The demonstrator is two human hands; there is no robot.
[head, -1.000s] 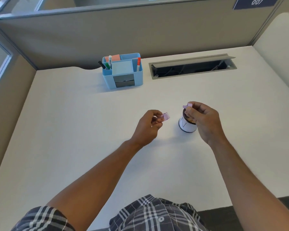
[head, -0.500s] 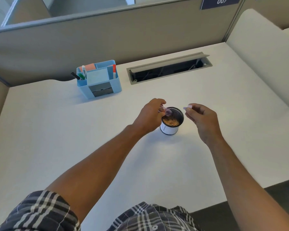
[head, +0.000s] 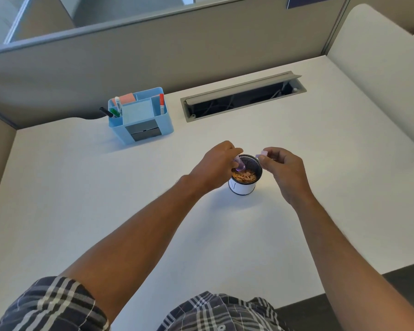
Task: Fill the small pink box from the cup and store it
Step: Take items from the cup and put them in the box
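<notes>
A small cup (head: 243, 187), white outside and black inside, stands mid-desk with orange-brown bits in it. My left hand (head: 215, 167) holds the small pink box (head: 239, 164) tilted down inside the cup's mouth, just above the contents. My right hand (head: 282, 168) hovers just right of the cup, pinching the box's small pink lid (head: 261, 154) between fingertips.
A blue desk organizer (head: 141, 115) with markers and notes stands at the back left. An open cable slot (head: 243, 99) is cut into the desk behind the cup. Partition walls bound the back and sides of the white desk (head: 81, 187).
My left hand carried the pink box from left of the cup into its mouth and dipped it lower. My right hand moved off the cup to its right with the lid.
</notes>
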